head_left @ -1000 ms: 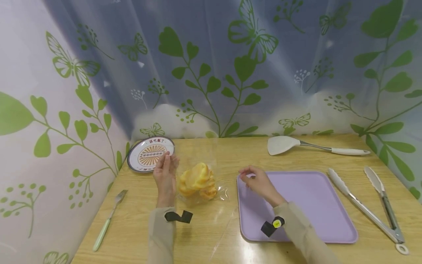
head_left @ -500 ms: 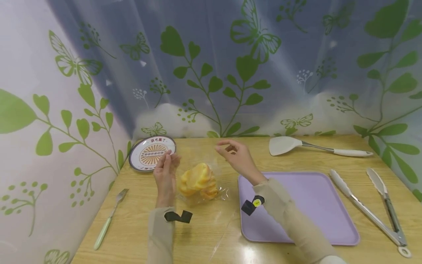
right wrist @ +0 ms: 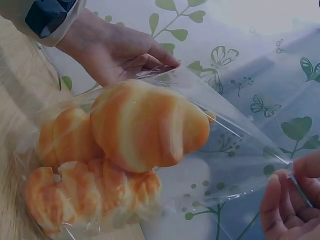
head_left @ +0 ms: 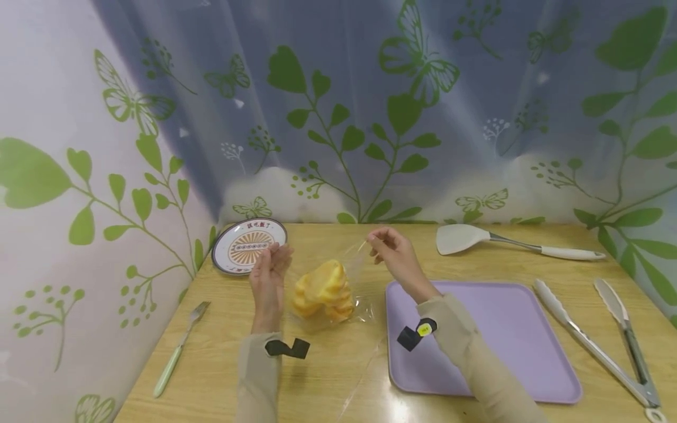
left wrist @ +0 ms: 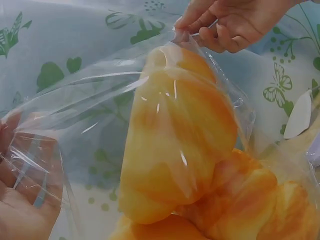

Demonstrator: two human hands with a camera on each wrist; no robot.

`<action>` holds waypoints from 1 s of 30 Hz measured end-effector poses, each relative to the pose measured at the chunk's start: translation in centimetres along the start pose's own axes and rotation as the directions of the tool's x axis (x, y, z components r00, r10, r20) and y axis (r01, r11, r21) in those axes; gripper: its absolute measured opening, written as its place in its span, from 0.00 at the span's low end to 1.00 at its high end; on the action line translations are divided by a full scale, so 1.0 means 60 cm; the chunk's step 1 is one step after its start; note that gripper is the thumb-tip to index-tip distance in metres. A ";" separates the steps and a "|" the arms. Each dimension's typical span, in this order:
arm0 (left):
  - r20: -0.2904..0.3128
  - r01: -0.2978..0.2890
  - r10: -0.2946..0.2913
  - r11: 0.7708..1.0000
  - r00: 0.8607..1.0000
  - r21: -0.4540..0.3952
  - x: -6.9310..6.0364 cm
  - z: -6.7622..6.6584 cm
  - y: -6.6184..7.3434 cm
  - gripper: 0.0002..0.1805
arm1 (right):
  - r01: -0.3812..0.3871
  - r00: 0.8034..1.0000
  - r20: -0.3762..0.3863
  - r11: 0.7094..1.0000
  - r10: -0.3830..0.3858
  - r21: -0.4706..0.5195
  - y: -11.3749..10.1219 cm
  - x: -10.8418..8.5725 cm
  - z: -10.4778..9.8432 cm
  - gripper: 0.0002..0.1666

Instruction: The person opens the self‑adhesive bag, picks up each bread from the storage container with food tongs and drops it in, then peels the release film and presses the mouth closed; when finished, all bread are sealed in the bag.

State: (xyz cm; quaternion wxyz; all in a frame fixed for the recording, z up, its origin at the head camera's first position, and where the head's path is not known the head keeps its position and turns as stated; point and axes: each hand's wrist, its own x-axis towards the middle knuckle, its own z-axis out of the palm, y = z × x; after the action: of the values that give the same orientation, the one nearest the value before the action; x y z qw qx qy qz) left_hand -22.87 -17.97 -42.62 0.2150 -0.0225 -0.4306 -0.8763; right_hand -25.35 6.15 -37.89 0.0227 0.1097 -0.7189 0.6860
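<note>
Golden-brown bread pieces (head_left: 324,289) lie inside a clear plastic bag (head_left: 365,308) on the wooden table. My right hand (head_left: 398,255) pinches the upper right edge of the bag between thumb and fingertips, and the film stretches tight towards it. At the bag's left side, my left hand (head_left: 268,282) holds the opposite edge, its thumb and fingertips meeting at the film in the right wrist view. The left wrist view shows several bread pieces (left wrist: 170,135) under the shiny film, the largest standing above the others.
A patterned plate (head_left: 224,249) sits behind my left hand. A green-handled fork (head_left: 177,352) lies at the left. At the right are a purple tray (head_left: 508,335), partly under my right forearm, metal tongs (head_left: 587,343) and a white spatula (head_left: 462,239).
My right hand has moved from over the tray's left corner, left and up to the bag, then slightly back right, pulling the film's edge. My left hand stays almost still.
</note>
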 end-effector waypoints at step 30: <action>-0.027 -0.094 0.095 0.995 0.995 0.026 0.013 -0.010 0.024 0.13 | -0.003 0.998 0.062 0.992 -0.005 0.127 0.004 0.009 -0.007 0.16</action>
State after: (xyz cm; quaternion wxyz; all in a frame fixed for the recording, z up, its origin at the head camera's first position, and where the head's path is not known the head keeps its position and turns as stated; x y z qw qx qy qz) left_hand -22.94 -19.50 -41.74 0.2626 -0.0280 -0.4370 -0.8599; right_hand -25.95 6.52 -38.00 -0.0065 0.1324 -0.6740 0.7268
